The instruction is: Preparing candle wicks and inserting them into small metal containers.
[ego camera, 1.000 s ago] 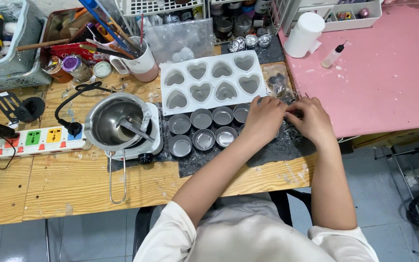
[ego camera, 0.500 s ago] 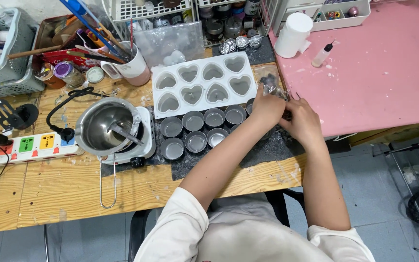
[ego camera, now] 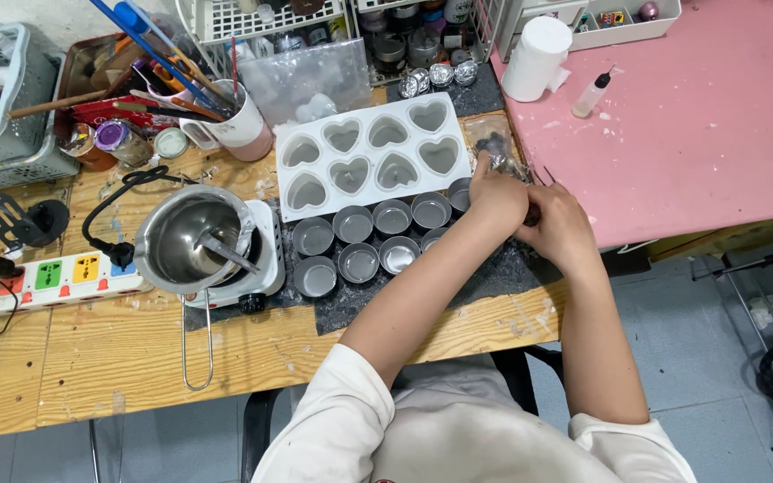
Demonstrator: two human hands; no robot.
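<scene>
Right hand [ego camera: 558,225] and left hand [ego camera: 497,190] pressed together at the dark mat's [ego camera: 494,273] right end, fingers closed on a small item mostly hidden between them, small clear bag [ego camera: 492,145] just beyond, round tins [ego camera: 360,241] beside, heart mould [ego camera: 370,161] farther, hands barely shifted from before

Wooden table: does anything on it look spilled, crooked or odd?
Mostly just busy. The white heart mould lies slightly askew to the table edge, and the pink surface beside it carries small white specks near the little squeeze bottle. Both hands, left and right, meet over the dark mat.
</scene>
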